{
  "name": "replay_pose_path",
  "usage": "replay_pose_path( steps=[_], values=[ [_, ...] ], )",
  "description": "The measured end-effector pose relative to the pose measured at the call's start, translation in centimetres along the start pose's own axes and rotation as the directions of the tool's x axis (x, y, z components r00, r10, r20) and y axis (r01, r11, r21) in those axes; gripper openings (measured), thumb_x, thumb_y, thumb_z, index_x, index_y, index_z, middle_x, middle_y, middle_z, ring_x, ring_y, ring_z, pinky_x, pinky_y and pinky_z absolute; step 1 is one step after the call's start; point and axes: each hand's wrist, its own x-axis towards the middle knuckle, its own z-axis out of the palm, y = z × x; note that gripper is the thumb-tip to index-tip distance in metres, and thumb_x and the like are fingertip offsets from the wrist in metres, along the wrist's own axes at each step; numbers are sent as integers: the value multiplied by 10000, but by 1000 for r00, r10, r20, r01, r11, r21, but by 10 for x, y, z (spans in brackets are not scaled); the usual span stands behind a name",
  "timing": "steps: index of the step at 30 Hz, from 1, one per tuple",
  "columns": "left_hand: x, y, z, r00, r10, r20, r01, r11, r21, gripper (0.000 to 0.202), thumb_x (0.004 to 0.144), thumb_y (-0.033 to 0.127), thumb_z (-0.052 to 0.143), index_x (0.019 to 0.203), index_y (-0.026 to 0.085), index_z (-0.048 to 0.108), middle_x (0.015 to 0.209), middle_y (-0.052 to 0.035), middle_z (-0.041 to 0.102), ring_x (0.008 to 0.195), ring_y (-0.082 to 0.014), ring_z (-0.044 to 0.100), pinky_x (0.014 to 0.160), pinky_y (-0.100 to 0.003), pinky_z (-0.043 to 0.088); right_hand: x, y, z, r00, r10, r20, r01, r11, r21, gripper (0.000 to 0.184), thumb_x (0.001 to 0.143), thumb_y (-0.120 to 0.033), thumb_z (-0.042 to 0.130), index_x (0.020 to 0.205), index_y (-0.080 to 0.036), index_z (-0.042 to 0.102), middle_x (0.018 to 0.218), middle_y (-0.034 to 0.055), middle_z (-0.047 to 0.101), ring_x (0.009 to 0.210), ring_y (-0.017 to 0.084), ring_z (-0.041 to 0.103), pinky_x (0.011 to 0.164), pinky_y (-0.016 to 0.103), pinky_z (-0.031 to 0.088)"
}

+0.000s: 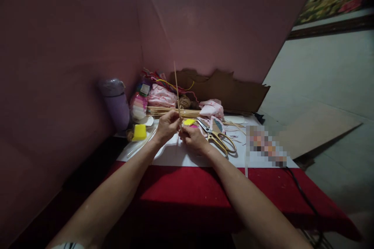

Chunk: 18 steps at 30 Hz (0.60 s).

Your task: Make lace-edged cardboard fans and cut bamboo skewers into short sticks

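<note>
Upright in front of me stands a thin bamboo stick (177, 85), perhaps more than one held together. My left hand (168, 127) pinches it around its lower part. Just below and to the right, my right hand (193, 139) is closed around the lower end; its fingertips are partly hidden. Gold-handled scissors (223, 143) lie with blades apart beside my right hand. A bundle of bamboo sticks (159, 111) lies behind both hands, and a small yellow piece (189, 122) is near my right fingers.
White paper (233, 159) covers part of the red cloth (181, 186). At left are a purple tumbler (117, 109) and a yellow block (139, 132). Twine (185, 102), pink fabric (162, 96) and torn cardboard (245, 95) stand behind. A blurred-out object (267, 147) with a cord lies right.
</note>
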Motion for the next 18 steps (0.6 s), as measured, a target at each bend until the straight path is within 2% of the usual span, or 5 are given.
replay_pose_path(
  steps=[4,10,14,18],
  values=[
    [-1,5,2,999,-32,19,34,995,-95,209,727,346,626,757,143,584,595,9,584,451,-84,517,430,-197,410,1,3,0,998,63,5,-63,995,79,128,732,-111,526,617,-167,518,564,-28,542,527,92,466,532,202,332],
    [1,11,5,994,-93,52,99,987,-123,279,683,402,668,670,129,609,490,11,568,394,-84,507,392,-190,398,4,2,-8,981,148,127,-176,952,249,163,729,-147,554,570,-154,521,461,-55,504,428,71,447,467,185,326],
    [1,13,6,994,-87,63,96,985,-141,266,637,383,702,676,132,623,528,6,592,404,-78,506,403,-193,414,5,4,-10,986,152,70,-163,964,211,201,676,-156,622,500,-145,525,451,-64,463,450,59,401,468,177,305],
    [0,10,6,994,-90,65,98,984,-147,235,643,355,701,689,139,621,492,21,571,404,-76,496,408,-189,408,3,7,-6,979,171,108,-188,967,171,104,632,-72,603,551,-134,623,493,-45,538,475,67,438,482,176,331]
  ],
)
